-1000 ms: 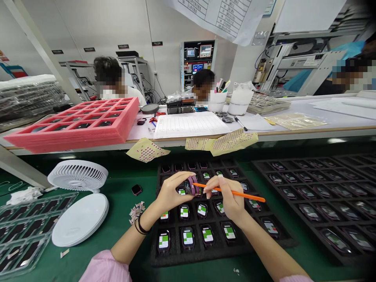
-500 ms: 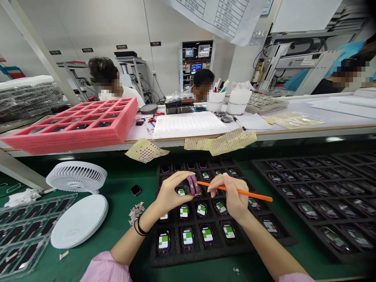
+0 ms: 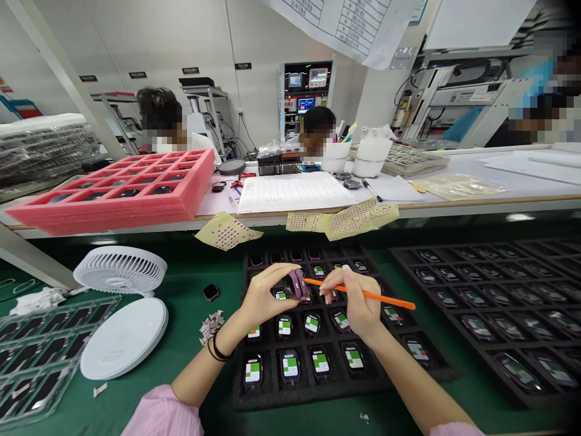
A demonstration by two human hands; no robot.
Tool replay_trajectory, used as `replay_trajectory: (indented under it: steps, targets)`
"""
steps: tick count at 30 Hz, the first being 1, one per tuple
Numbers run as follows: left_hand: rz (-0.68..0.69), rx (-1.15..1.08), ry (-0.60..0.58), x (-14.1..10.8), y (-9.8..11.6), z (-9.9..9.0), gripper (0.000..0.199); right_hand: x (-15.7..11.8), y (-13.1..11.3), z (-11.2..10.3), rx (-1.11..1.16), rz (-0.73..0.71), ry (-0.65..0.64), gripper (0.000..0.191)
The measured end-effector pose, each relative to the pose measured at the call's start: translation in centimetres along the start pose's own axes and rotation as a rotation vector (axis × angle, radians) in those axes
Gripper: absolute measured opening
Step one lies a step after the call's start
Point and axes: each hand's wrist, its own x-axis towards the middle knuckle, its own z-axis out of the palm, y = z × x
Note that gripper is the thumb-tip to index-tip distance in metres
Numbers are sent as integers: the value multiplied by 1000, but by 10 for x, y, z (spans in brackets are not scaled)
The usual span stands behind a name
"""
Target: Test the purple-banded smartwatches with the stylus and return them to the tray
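between the thumb and fingertips of the left hand [image 3: 265, 297], a purple-edged watch [image 3: 298, 284] is held up on its side, at the end of the hand facing the right one. that hand is curled into a wide pinch, opened only to the watch's span. just across from it, the right hand [image 3: 356, 297] has its fingers closed round an orange stick [image 3: 385, 299], pen-fashion; the tip points left at the watch's edge, though whether it touches i cannot tell. beneath both hands is a black tray [image 3: 295, 399] of watches [image 3: 290, 366], many with green and white on their screens. left of the left hand, on the green tabletop [image 3: 181, 381], lie a loose watch [image 3: 210, 292] and, nearer the wrist, a pile of small scraps [image 3: 211, 327]. farther left stands a white fan [image 3: 124, 342]. right of the right hand lies another black tray [image 3: 458, 319].
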Motion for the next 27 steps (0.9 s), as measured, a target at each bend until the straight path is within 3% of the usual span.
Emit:
replay_trajectory:
  steps: [9,13,18,23,27]
  targets:
    - [-51,19,-19,2,-2,-3,47,1,7,-2,-43,-12,-14,46]
    - [-78,74,-4,2,-5,-4,44,5,11,6,-118,169,-85,28]
    - [-52,121,-26,-1,-7,0,46,6,25,23,-92,339,-235,43]
    - [-42,47,-5,-1,-4,0,53,8,27,23,152,473,-175,47]
    - [2,51,30,0,-1,-2,45,10,21,22,219,505,-128,50]
